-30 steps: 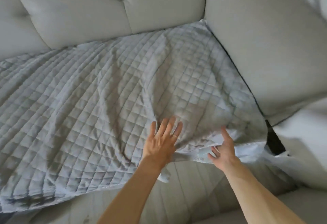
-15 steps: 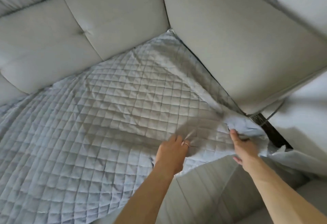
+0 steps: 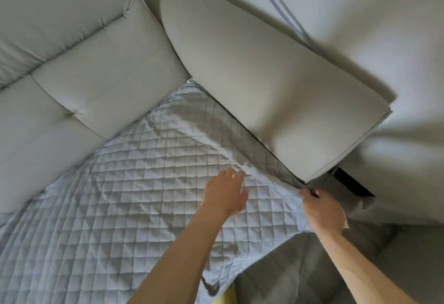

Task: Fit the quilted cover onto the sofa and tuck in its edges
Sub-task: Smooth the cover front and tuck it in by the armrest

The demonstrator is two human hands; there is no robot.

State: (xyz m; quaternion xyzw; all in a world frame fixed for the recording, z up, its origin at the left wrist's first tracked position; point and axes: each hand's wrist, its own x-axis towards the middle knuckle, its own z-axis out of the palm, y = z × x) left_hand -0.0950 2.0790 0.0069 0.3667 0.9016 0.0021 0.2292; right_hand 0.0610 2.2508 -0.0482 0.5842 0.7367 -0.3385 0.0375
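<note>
A pale grey quilted cover (image 3: pixel 134 183) lies spread over the seat of a light grey sofa (image 3: pixel 79 92). Its right edge runs down into the gap below the armrest (image 3: pixel 276 102). My left hand (image 3: pixel 225 194) rests on the cover near that edge, with its fingers curled down onto the fabric. My right hand (image 3: pixel 322 210) grips the cover's front right corner just below the armrest's front end. The cover's front edge hangs over the seat front.
A tufted backrest (image 3: pixel 60 39) fills the upper left. A dark gap (image 3: pixel 353 185) shows beside the armrest's front. A white wall with a thin cable (image 3: pixel 283 6) lies behind. Grey wood floor (image 3: pixel 300 267) is below the seat front.
The view has swung closer to the armrest corner. My right hand has pulled the cover's corner down from the armrest gap. My left hand has slid toward the armrest.
</note>
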